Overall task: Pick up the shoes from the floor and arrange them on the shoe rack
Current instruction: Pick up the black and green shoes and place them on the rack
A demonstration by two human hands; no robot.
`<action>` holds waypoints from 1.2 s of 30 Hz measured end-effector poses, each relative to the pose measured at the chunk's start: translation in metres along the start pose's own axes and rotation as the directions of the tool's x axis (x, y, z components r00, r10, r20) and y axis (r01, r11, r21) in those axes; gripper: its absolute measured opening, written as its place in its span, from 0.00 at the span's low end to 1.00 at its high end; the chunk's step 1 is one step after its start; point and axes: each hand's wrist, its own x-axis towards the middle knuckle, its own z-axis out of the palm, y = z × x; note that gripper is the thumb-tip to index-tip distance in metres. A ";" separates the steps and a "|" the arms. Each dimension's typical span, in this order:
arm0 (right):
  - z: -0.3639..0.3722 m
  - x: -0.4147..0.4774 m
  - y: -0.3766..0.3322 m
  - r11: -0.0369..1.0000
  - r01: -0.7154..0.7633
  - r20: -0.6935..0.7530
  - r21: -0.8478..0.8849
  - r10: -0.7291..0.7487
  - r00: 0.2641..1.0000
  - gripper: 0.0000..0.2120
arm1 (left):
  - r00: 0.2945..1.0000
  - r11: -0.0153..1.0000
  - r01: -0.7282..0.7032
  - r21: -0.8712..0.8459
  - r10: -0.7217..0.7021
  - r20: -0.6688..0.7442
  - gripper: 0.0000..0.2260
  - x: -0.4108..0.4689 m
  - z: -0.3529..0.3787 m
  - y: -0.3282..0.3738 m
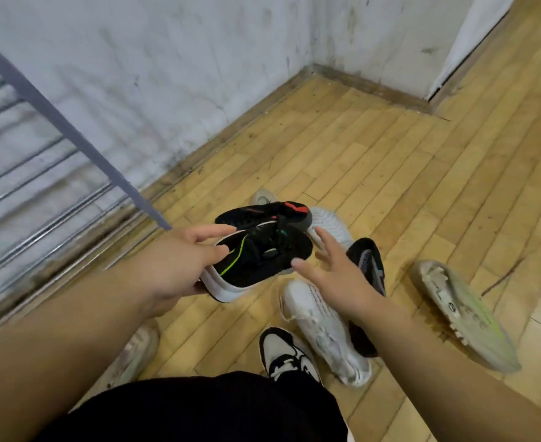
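With your left hand (170, 266) gripping the black shoe (259, 260) by its heel, steady its toe using your spread, empty right hand (336, 275), then swing toward the rack (39, 173).

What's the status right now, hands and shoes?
Left hand gripping black sneaker. Right hand open, empty. Shoe rack at left. More shoes on floor.
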 end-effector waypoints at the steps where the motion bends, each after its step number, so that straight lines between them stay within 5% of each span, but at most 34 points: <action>1: 0.010 0.006 -0.029 0.993 -0.007 0.070 0.122 -0.002 0.998 0.31 | 0.999 0.999 -0.042 -0.031 0.042 -0.015 0.15 -0.012 -0.010 0.004; 7: 0.093 -0.010 -0.174 0.953 0.301 0.269 0.037 -0.299 0.915 0.34 | 0.948 0.954 -0.259 -0.151 0.221 -0.229 0.19 -0.134 -0.097 -0.026; 13: 0.201 -0.094 -0.291 0.674 0.716 0.727 -0.180 -0.399 0.559 0.37 | 0.776 0.756 -0.476 -0.450 0.119 -0.619 0.19 -0.283 -0.166 -0.110; 17: 0.277 -0.144 -0.334 0.493 0.847 0.769 -0.198 -0.458 0.446 0.30 | 0.589 0.635 -0.627 -0.452 0.006 -0.808 0.16 -0.333 -0.184 -0.144; 22: 0.331 -0.190 -0.329 0.614 0.785 0.694 -0.082 -0.531 0.487 0.27 | 0.455 0.539 -0.718 -0.439 -0.113 -0.883 0.18 -0.369 -0.197 -0.174; 28: 0.346 -0.207 -0.294 0.859 0.490 0.750 0.148 -0.420 0.510 0.20 | 0.551 0.569 -0.653 -0.499 -0.096 -0.829 0.17 -0.393 -0.189 -0.192; 31: 0.353 -0.221 -0.290 0.879 0.412 0.755 0.241 -0.437 0.489 0.19 | 0.519 0.645 -0.631 -0.431 -0.062 -0.853 0.16 -0.405 -0.184 -0.194; 36: 0.366 -0.265 -0.301 0.843 0.428 0.756 0.326 -0.504 0.417 0.23 | 0.325 0.863 -0.486 -0.134 0.036 -0.945 0.16 -0.450 -0.192 -0.202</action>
